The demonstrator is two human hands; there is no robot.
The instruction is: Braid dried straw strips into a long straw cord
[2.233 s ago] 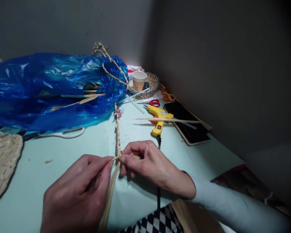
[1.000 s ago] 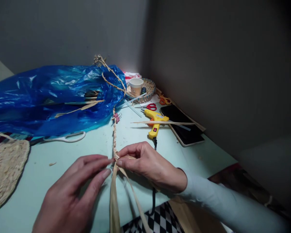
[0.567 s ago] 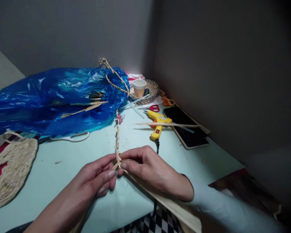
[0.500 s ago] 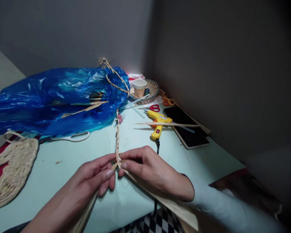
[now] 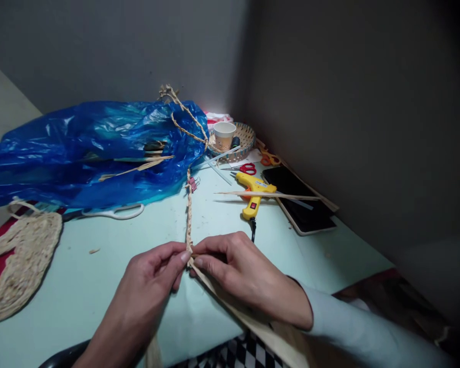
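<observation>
A thin braid of straw [image 5: 188, 214] runs up the pale green table [image 5: 99, 255] from my hands to a pink binder clip [image 5: 192, 183] and on over the blue bag. My left hand [image 5: 145, 286] and my right hand [image 5: 241, 273] meet at the braid's near end, and both pinch it with thumb and forefinger. Loose flat straw strips [image 5: 233, 312] trail from under my right hand toward the table's near edge. Another strip hangs below my left hand.
A crumpled blue plastic bag [image 5: 80, 148] with straw fills the back left. A woven straw mat [image 5: 23, 260] lies at the left. A yellow glue gun [image 5: 253, 191], red scissors [image 5: 245, 167], a dark tablet [image 5: 299, 199] and a basket [image 5: 245, 138] holding a paper cup [image 5: 224, 134] lie behind.
My left hand has shifted from flat fingers to a pinch on the braid's end. The loose strips have swung from straight down to the lower right. My view has tilted slightly.
</observation>
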